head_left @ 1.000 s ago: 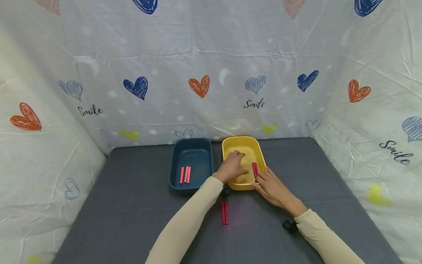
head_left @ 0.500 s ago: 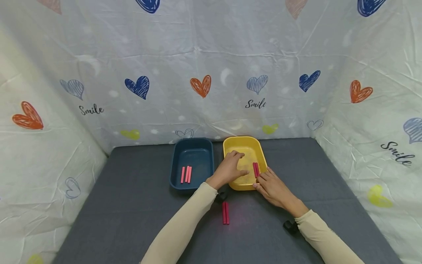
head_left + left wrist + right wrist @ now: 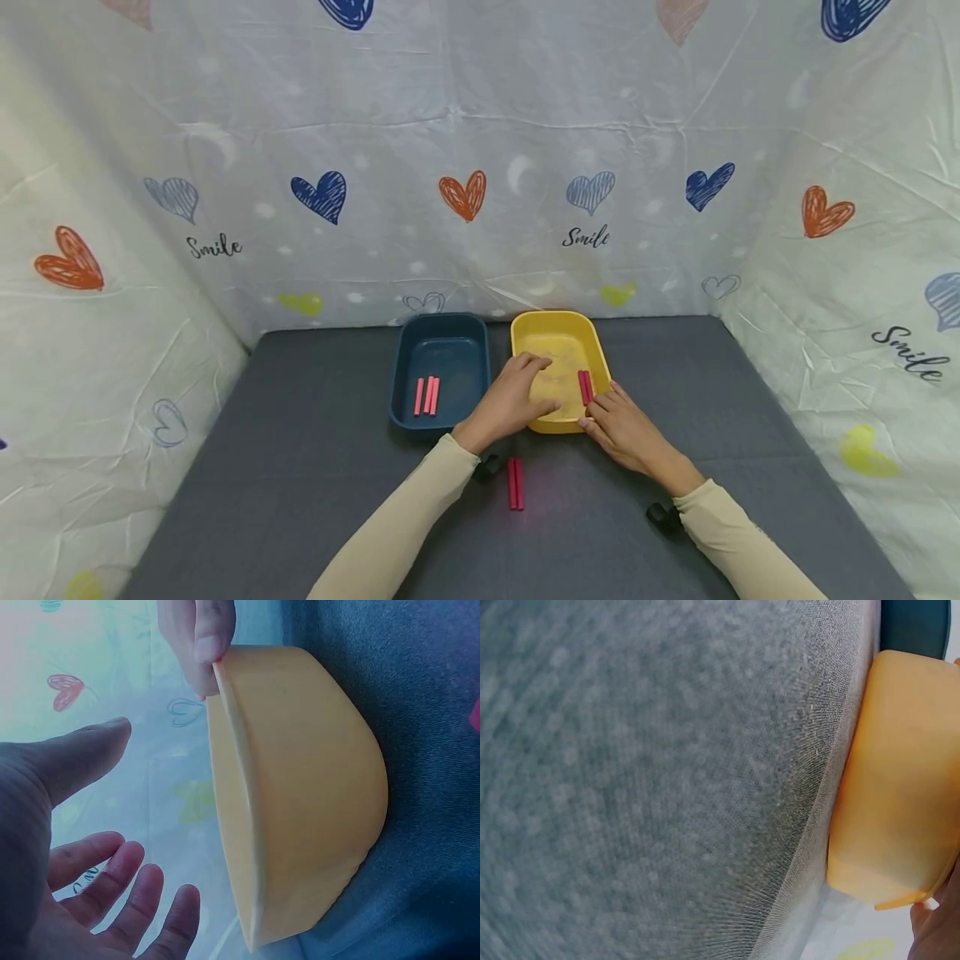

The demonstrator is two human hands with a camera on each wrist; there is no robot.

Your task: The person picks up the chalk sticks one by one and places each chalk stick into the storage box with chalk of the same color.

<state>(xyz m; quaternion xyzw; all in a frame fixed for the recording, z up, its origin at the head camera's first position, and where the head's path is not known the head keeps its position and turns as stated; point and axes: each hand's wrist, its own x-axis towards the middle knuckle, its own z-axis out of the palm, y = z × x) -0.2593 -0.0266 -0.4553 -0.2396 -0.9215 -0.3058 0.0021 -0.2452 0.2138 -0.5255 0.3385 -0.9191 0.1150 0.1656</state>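
My left hand (image 3: pixel 510 396) hovers over the left front of the yellow tray (image 3: pixel 558 343), thumb and fingers spread apart with nothing between them. In the left wrist view, a gap separates its fingertips from the tray wall (image 3: pixel 315 780). At the tray's right front corner, my right hand (image 3: pixel 628 432) grips the rim, its thumb by the front edge. Two dark pink sticks (image 3: pixel 585 387) lie side by side inside the tray, close to the right fingers, which cover their near ends. Another two dark pink sticks (image 3: pixel 515 483) lie on the table in front of the tray.
A dark blue tray (image 3: pixel 442 350) stands just left of the yellow one, with three light pink sticks (image 3: pixel 427 396) inside. Both trays are on a grey cloth-covered table (image 3: pixel 315 467). Behind them hangs a white curtain (image 3: pixel 390 225) printed with hearts.
My left hand has drawn back left and slightly toward me, still with spread fingers. The right hand stays at the tray's corner. The sticks lie as before; the whole view shifts slightly.
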